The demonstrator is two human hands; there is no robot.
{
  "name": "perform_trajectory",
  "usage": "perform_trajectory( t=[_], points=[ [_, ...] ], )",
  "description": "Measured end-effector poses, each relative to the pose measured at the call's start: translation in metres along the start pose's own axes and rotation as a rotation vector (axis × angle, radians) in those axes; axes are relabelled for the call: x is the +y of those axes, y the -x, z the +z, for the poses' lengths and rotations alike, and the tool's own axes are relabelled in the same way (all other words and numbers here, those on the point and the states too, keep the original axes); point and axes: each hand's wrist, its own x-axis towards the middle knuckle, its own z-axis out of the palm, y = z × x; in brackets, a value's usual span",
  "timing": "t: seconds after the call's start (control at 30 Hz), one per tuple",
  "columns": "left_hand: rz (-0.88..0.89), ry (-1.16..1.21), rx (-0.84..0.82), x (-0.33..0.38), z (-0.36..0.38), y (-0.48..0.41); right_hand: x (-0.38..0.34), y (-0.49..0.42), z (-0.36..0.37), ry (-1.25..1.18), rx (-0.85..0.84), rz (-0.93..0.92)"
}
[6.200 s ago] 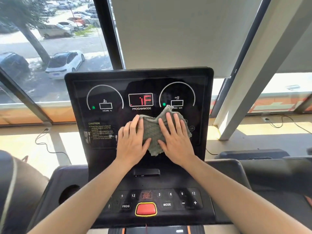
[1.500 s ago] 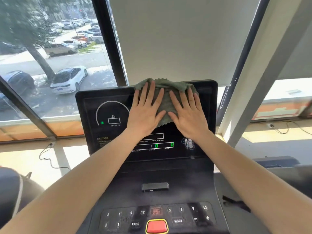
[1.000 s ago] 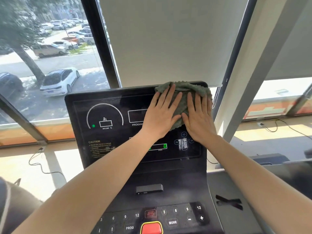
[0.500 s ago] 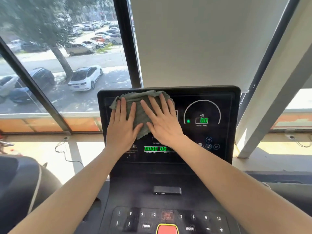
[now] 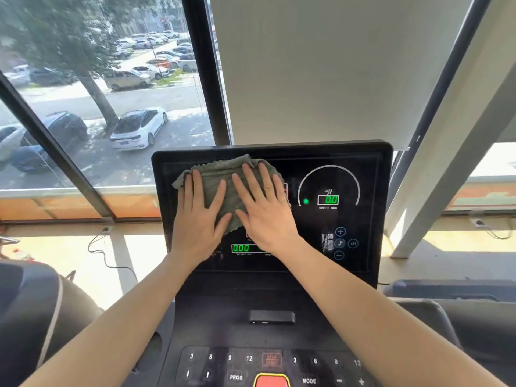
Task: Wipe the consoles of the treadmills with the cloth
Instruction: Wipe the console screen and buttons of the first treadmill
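Past the red stop button (image 5: pixel 270 381), the left hand (image 5: pixel 196 219) and right hand (image 5: pixel 265 210) lie side by side, fingers (image 5: pixel 196 185) straight and slightly apart, pressing flat rather than gripping, probably to spread pressure. Beneath them the grey-green cloth (image 5: pixel 220 177) sits bunched on the upper left of the console (image 5: pixel 363 163), beside the uncovered speed display (image 5: pixel 328 199).

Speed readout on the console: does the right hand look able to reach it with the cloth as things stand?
Probably yes. The right hand presses flat on the cloth just left of the speed readout, on the same console panel, and nothing lies between them.
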Motion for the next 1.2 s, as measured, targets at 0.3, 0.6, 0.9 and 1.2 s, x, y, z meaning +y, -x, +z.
perform_trajectory(
  t=[0.3, 0.6, 0.9, 1.2],
  points=[
    [0.211, 0.006, 0.036, 0.120, 0.006, -0.047, 0.112, 0.065, -0.020, 0.081, 0.000, 0.184],
    [0.394, 0.036, -0.047, 0.212, 0.024, -0.042, 0.163, 0.153, -0.015, 0.081, -0.073, 0.413],
    [0.309, 0.039, -0.080, 0.160, 0.040, 0.007, 0.097, 0.148, 0.009, -0.014, -0.087, 0.359],
    [-0.008, 0.010, -0.105, 0.036, 0.044, 0.074, -0.015, 0.088, 0.035, -0.067, -0.154, 0.065]
  ],
)
